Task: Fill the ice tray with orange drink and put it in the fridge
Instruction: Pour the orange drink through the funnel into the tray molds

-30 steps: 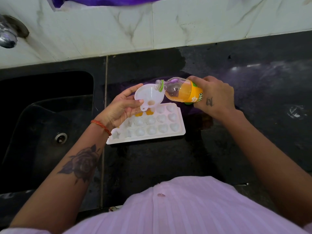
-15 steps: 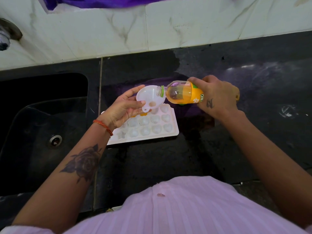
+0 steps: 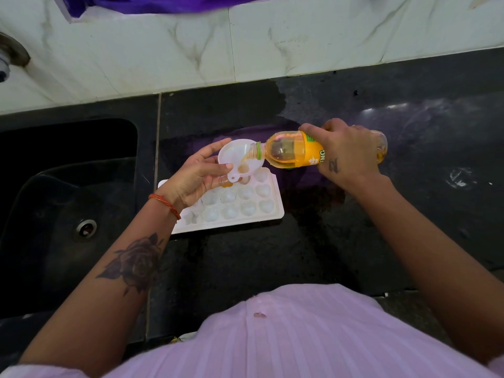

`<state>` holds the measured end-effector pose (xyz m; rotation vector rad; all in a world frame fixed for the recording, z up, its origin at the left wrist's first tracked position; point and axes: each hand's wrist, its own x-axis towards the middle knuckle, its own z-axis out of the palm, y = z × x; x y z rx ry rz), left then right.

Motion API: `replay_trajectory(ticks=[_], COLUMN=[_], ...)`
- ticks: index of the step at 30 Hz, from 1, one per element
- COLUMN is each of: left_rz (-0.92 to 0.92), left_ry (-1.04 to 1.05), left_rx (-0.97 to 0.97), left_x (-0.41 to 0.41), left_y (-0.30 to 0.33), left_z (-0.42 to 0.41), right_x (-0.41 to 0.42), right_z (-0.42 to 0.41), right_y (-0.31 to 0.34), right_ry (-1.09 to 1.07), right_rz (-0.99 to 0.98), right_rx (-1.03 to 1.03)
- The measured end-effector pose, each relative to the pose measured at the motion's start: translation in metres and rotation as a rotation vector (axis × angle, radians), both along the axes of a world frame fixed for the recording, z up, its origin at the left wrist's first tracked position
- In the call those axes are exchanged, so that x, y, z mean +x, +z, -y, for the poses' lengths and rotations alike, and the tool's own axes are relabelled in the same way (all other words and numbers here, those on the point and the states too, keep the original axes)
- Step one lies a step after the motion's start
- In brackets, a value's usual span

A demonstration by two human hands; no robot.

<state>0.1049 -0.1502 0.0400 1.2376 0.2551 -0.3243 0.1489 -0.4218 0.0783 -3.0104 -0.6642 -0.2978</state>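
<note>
Bottle [image 3: 294, 153] of orange drink is held nearly horizontal by the right hand [image 3: 344, 151], the grip wrapped round its labelled body, cap off, mouth resting inside the white funnel [image 3: 240, 159]. Funnel is pinched at its near rim by the left hand [image 3: 196, 178], thumb along the edge, index finger stretched out along the far side. A small pool of orange liquid is seen in the funnel bowl; the spout is aimed down at the far row of the white ice tray [image 3: 234, 205]. Tray is laid flat on the black surface [image 3: 354, 241], just right of the dark sink [image 3: 68, 200], its left part hidden under the left hand. One far-row cell shows orange, possibly two, blur makes it unclear; the other visible cells look clear. An orange thread is worn on the left wrist, a rose tattoo on the forearm. White marbled tiles [image 3: 245, 50] are seen behind the surface.
</note>
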Motion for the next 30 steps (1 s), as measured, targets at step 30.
replay_trajectory(ticks=[30], left_rz=[0.005], left_ry=[-0.045], left_rx=[0.017], left_x=[0.009], left_y=[0.008], left_z=[0.028], right_x=[-0.004], right_z=[0.027], right_y=[-0.004], right_ry=[-0.093], right_rz=[0.0], right_rx=[0.028])
